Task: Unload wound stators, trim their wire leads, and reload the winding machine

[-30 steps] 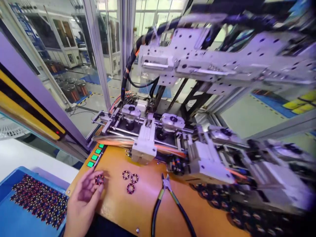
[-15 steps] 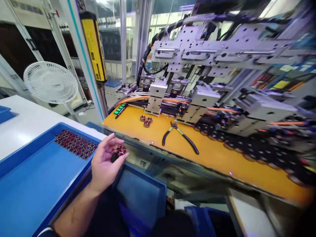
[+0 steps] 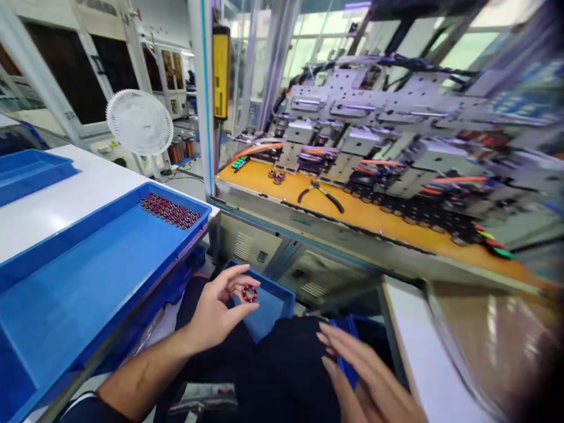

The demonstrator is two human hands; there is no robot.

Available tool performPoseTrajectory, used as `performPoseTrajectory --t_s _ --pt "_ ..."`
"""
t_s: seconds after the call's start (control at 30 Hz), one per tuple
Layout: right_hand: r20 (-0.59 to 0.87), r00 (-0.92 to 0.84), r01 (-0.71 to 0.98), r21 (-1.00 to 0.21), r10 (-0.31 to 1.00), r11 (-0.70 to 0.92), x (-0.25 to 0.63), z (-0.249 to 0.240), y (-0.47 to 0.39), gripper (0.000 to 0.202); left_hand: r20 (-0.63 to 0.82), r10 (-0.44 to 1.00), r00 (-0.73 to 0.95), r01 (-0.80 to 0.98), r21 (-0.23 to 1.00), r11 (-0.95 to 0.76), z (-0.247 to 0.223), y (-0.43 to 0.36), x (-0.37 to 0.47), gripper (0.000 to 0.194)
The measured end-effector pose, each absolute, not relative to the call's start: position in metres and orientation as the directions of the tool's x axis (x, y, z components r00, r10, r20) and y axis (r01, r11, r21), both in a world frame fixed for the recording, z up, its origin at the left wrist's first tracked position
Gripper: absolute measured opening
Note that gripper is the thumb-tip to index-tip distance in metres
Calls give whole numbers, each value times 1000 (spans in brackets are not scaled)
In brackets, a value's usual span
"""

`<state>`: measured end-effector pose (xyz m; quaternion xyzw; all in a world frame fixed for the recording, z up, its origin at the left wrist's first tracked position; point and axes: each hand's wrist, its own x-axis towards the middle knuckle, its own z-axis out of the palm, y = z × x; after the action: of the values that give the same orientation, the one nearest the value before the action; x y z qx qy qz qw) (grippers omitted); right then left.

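Note:
Between the thumb and fingers of my left hand (image 3: 222, 305) is a small ring-shaped wound coil (image 3: 249, 294), dark with red windings. The hand is closed on it, above my lap. My right hand (image 3: 363, 376) has come in at the lower right, fingers stretched and thumb apart, with nothing seen in it; part of it is cut off by the frame edge. Similar coils (image 3: 277, 176) sit on the orange bench top, near cutting pliers (image 3: 321, 195) lying with their handles spread. Many more coils (image 3: 171, 211) are packed at the far end of the blue tray (image 3: 88, 226).
A machine with several stations (image 3: 352, 111) stands over the orange bench (image 3: 374, 214). Left is a white table (image 3: 88, 188) with another blue tray (image 3: 35, 170). A blue bin (image 3: 282, 296) is below the bench. A white fan (image 3: 140, 122) stands behind; a white board (image 3: 418, 329) is right.
The view has turned and tilted down. My left hand, still holding the coil, has moved away from the bench edge to over my lap. My right hand has entered at the lower right.

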<state>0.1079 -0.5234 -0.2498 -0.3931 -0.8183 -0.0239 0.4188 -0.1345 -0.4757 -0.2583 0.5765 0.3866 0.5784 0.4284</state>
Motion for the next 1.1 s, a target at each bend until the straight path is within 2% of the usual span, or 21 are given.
performPoseTrajectory --t_s 0.1,0.2,0.37,0.47,0.53,0.6,0.63,0.7,0.77,0.83,0.9,1.0,1.1 --pt "609 -563 585 -183 558 790 99 -203 -505 29 517 849 106 83 846 -526 -256 -485 -127 63" --pt "557 -658 510 -166 507 844 91 -193 -481 20 610 769 191 117 764 -634 -254 -488 -123 74" --pt "421 -729 443 -312 540 841 95 -207 -475 25 575 798 180 77 801 -594 -255 -484 -119 77" --pt "371 -727 384 -478 578 790 104 -211 -480 22 517 847 126 22 852 -524 -255 -476 -115 76" --pt "337 -723 308 -625 604 717 108 -213 -480 20 481 872 95 -20 876 -481 -255 -468 -111 75" --pt "275 -690 245 -781 670 574 111 -216 -474 12 469 878 95 -55 883 -466 -255 -459 -107 74" --pt "235 -637 219 -858 734 464 111 -218 -469 8 474 874 105 -68 880 -470 -255 -455 -105 74" --pt "103 -480 115 -977 871 179 109 -223 -457 16 502 857 121 -81 865 -495 -255 -448 -100 75" --pt "-66 -372 -44 -995 926 -88 102 -228 -446 25 532 837 130 -85 847 -525 -256 -443 -94 77" --pt "-165 -372 -181 -952 913 -246 92 -235 -439 30 556 819 139 -87 831 -550 -256 -440 -90 77" --pt "-170 -376 -277 -917 911 -285 82 -242 -438 32 561 815 142 -90 828 -554 -258 -437 -90 75" --pt "-121 -253 -398 -891 960 -217 73 -251 -443 31 519 846 124 -102 855 -509 -260 -435 -94 73" --pt "-104 -166 -411 -897 981 -165 75 -255 -445 28 455 882 125 -124 889 -441 -262 -432 -101 73"
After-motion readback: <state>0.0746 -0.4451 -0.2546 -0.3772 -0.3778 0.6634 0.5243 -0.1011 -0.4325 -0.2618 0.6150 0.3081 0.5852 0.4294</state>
